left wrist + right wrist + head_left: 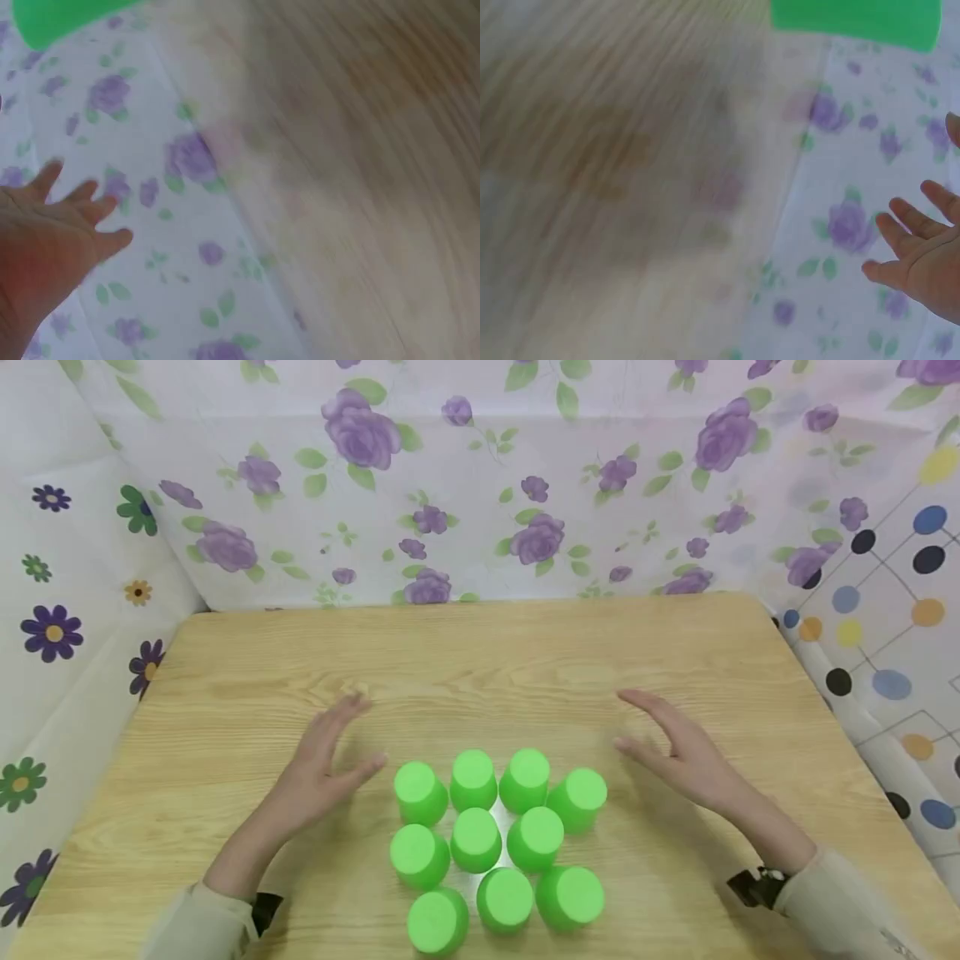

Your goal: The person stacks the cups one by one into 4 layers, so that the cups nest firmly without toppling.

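Several bright green cups (476,840) stand upside down in a loose cluster at the near middle of the wooden table (480,668). My left hand (318,768) hovers to the left of them, fingers spread and nothing held. On the other side my right hand (690,756) is held over the table, thumb and fingers apart, also holding nothing. The left wrist view catches a green cup edge (64,19) at its top left, and the right wrist view has a green cup edge (859,21) along its top.
A white curtain with purple roses (450,493) hangs behind the table's far edge. Flower-printed cloth (67,635) borders the left side, and dotted cloth (885,635) the right. A black wrist strap (757,887) sits by the right sleeve.
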{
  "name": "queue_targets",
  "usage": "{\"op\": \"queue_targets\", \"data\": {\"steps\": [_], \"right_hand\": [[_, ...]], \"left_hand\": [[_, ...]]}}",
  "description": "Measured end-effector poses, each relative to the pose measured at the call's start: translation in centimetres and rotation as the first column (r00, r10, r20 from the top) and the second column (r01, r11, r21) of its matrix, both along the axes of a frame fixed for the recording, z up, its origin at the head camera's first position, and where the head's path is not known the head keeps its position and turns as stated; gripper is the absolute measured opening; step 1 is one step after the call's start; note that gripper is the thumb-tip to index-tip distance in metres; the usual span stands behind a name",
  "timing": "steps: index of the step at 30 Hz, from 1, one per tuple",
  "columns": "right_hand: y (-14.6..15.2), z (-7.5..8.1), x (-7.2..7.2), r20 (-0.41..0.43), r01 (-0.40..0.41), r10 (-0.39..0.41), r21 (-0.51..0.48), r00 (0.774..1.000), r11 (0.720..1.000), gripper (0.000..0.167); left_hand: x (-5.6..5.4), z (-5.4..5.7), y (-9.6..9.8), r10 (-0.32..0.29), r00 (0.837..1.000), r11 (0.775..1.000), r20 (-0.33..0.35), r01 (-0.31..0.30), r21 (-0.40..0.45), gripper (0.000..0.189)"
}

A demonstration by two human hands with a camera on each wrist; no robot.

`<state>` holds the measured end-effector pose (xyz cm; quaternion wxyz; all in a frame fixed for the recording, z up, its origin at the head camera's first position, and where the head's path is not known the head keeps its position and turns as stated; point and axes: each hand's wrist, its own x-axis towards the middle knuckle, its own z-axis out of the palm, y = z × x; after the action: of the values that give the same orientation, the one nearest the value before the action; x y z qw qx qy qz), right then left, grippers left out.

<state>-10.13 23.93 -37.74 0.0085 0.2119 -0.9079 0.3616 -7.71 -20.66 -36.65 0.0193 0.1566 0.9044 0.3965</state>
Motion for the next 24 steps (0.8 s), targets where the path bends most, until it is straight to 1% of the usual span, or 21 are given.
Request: {"op": "queue_targets", "data": {"steps": [1, 3, 4, 6, 8, 10, 12, 13, 15, 17, 19, 20, 24], "right_hand": [[-0.7, 0.1, -0.2, -0.005, -0.04, 0.04, 0.0, 0.999, 0.999, 0.059], [-2.3, 0.6, -0.6, -0.024, -0.136, 0.137, 0.02, 0.99, 0.99, 0.058], [-3.0, 1.0, -0.9, -0.029, -0.184, 0.185, 0.033, 0.982, 0.982, 0.058], [-4.6, 1.8, -1.3, -0.03, -0.27, 0.273, 0.06, 0.962, 0.961, 0.057], [-6.3, 2.5, -1.8, -0.034, -0.348, 0.352, 0.099, 0.935, 0.932, 0.057], [-8.0, 3.1, -2.2, -0.046, -0.419, 0.429, 0.142, 0.902, 0.897, 0.058], [-9.8, 3.2, -2.6, -0.066, -0.487, 0.507, 0.192, 0.86, 0.852, 0.058], [-10.6, 3.2, -2.8, -0.073, -0.515, 0.541, 0.221, 0.838, 0.828, 0.058], [-12.1, 3.3, -3.0, -0.083, -0.56, 0.596, 0.259, 0.799, 0.787, 0.058], [-13.4, 3.4, -3.0, -0.084, -0.588, 0.632, 0.291, 0.77, 0.755, 0.059], [-14.3, 3.6, -2.7, -0.076, -0.605, 0.657, 0.321, 0.75, 0.728, 0.06], [-14.7, 3.7, -2.6, -0.068, -0.614, 0.667, 0.331, 0.742, 0.717, 0.06], [-15.8, 3.8, -1.9, -0.058, -0.623, 0.702, 0.412, 0.71, 0.665, 0.059]], "left_hand": [[0.0, 0.3, 0.4, -0.044, 0.999, 0.999, 0.023, 0.044, 0.012, 0.068], [0.0, 0.8, 1.2, -0.128, 0.991, 0.992, 0.039, 0.127, 0.022, 0.06], [0.0, 1.1, 1.5, -0.161, 0.986, 0.987, 0.047, 0.16, 0.026, 0.059], [0.2, 1.7, 2.1, -0.203, 0.977, 0.979, 0.062, 0.203, 0.018, 0.058], [0.4, 2.1, 2.5, -0.221, 0.974, 0.975, 0.058, 0.222, -0.01, 0.059], [0.5, 2.4, 2.8, -0.216, 0.975, 0.975, 0.046, 0.218, -0.037, 0.06], [0.5, 2.4, 2.8, -0.196, 0.98, 0.978, 0.034, 0.198, -0.063, 0.061], [0.4, 2.4, 2.8, -0.19, 0.981, 0.979, 0.03, 0.192, -0.073, 0.06], [0.2, 2.2, 2.8, -0.18, 0.982, 0.979, 0.054, 0.184, -0.086, 0.06], [0.0, 1.7, 2.8, -0.193, 0.976, 0.974, 0.1, 0.203, -0.105, 0.062], [-0.2, 1.0, 2.9, -0.232, 0.963, 0.964, 0.139, 0.247, -0.101, 0.063], [-0.3, 0.7, 2.9, -0.249, 0.957, 0.959, 0.147, 0.265, -0.101, 0.063], [-0.8, -0.1, 2.9, -0.309, 0.942, 0.943, 0.132, 0.322, -0.089, 0.057]]}}
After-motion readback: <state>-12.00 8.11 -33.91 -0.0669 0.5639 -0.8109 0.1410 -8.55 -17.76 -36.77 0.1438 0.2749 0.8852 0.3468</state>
